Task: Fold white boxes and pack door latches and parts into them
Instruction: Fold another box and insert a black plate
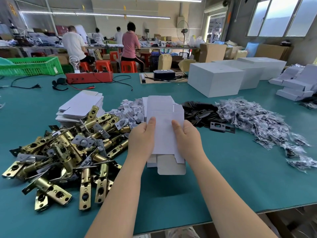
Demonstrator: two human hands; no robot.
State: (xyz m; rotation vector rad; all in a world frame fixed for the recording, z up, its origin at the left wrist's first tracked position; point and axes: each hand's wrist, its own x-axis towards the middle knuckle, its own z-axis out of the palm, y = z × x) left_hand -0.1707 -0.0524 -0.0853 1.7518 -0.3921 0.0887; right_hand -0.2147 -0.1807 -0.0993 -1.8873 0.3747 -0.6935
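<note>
Tabletop [223, 177]: teal, near edge cutting across the bottom right.
Left hand [142, 136]: grip clamped on the left side of a flat white box blank [164, 131], thumb laid on top.
Right hand [187, 134]: grip clamped on the blank's right side, thumb on top too.
Box blank: unfolded, lifted just over a short stack of blanks [169, 166] at mid-tabletop.
Door latches [68, 152]: brass heap sprawling toward the left edge, touching the stack.
Bagged parts [260, 122]: clear packets strewn toward the right edge.
Black plates [202, 112]: pile between blank and bags.
Small white pieces [132, 109]: heap just beyond the left hand.
Second blank stack [82, 107]: behind the latches.
Big white boxes [216, 81]: far right side, closed.
</note>
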